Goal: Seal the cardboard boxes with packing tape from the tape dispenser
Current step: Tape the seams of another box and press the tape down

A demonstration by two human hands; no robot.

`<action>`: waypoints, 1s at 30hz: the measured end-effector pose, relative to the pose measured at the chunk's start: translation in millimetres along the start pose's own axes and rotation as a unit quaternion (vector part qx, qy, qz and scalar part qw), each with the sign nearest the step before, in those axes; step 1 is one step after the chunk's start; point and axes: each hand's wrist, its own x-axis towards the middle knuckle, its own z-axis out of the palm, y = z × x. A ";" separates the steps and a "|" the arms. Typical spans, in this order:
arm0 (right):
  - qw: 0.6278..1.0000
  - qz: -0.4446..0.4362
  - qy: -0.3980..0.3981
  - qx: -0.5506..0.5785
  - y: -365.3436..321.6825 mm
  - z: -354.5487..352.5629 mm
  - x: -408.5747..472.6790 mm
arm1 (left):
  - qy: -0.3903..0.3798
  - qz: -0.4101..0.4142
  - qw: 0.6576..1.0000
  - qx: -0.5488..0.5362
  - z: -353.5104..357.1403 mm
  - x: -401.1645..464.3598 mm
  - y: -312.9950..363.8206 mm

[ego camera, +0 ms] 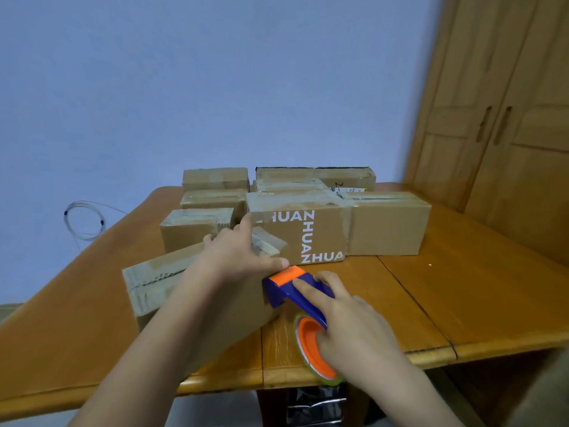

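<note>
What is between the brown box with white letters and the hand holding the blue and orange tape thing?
In the head view, only the blue and orange tape dispenser lies between the lettered brown cardboard box and the right hand gripping it.

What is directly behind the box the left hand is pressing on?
Behind the near box, under the left hand, stands a printed box with more taped boxes beyond. Their lower parts are hidden.

My left hand (238,255) lies flat, fingers straight and spread, forearm reaching forward. My right hand (348,318) is curled in a grip, index finger extended.
</note>
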 end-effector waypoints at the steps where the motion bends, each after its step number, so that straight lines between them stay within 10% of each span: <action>1: 1.000 -0.003 -0.002 -0.008 -0.4 -5.0 3.9 | 0.005 0.003 1.000 0.006 0.8 0.4 0.5; 30: 0.944 -0.070 -0.254 -0.197 -48.0 -37.2 88.2 | 0.028 0.015 0.999 0.026 1.7 3.8 1.6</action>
